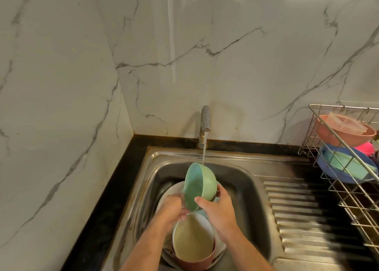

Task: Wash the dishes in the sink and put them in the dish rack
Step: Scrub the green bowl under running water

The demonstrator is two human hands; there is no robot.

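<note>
1. Marble-patterned walls (61, 86) are meeting in a corner at your left, and a black desk (114, 188) is running along their foot, carrying the steel sink (242, 180).
2. You are holding a green bowl (202, 185) tilted on its side over the basin, its upper rim just under the stream falling from the tap (205, 120).
3. Your right hand (218, 211) is gripping the bowl's outer wall from the right, thumb lying across it; your left hand (171, 210) is curling its grip round the bowl's near rim.
4. Below your hands, a pink bowl with a cream inside (193, 244) is sitting on white plates (168, 192), crowding the basin's near half.
5. Free room is lying to your right: the ribbed drainboard (303, 219) is stretching toward the wire dish rack (346, 164).
6. That rack is already holding a pink dish (344, 134), a blue plate (336, 168) and other coloured pieces, leaving its near end open.
</note>
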